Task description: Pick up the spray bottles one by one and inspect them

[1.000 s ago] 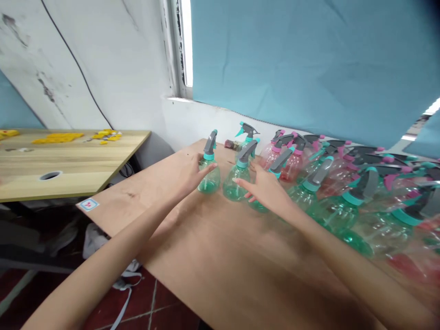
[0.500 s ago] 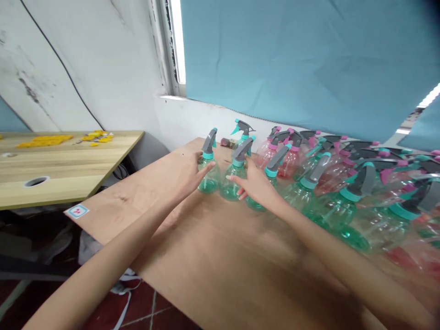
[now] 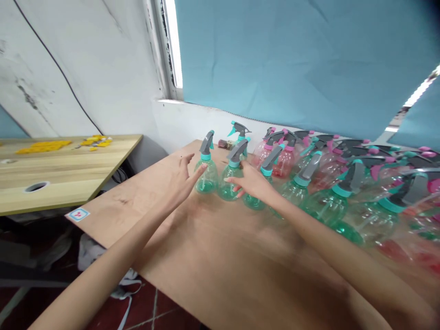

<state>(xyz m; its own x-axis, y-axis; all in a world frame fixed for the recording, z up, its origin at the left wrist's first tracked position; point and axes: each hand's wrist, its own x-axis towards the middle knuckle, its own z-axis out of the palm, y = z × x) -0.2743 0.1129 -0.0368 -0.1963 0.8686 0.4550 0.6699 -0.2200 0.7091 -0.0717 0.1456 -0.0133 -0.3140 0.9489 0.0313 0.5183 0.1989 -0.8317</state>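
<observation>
My left hand [image 3: 180, 183] is open to the left of a green spray bottle [image 3: 206, 176] with a grey trigger head. Its fingers are spread, and the thumb reaches toward the bottle's shoulder. My right hand [image 3: 256, 181] is at the right side of a second green spray bottle [image 3: 227, 188], its thumb and fingers loosely apart. The thumb crosses in front of that bottle; part of the grip side is hidden. Just right of it, partly behind the hand, stands a third green spray bottle [image 3: 252, 201]. All three are upright.
More green spray bottles [image 3: 325, 206] and pink spray bottles [image 3: 283, 162] crowd the right side of the wooden table [image 3: 220, 256]. One green bottle [image 3: 239, 133] stands behind. At left, a separate table [image 3: 68, 176] has yellow pieces [image 3: 44, 146] on it.
My left hand has come off the leftmost green spray bottle and moved left, fingers spreading. My right hand stays at the second bottle. The view has shifted slightly.
</observation>
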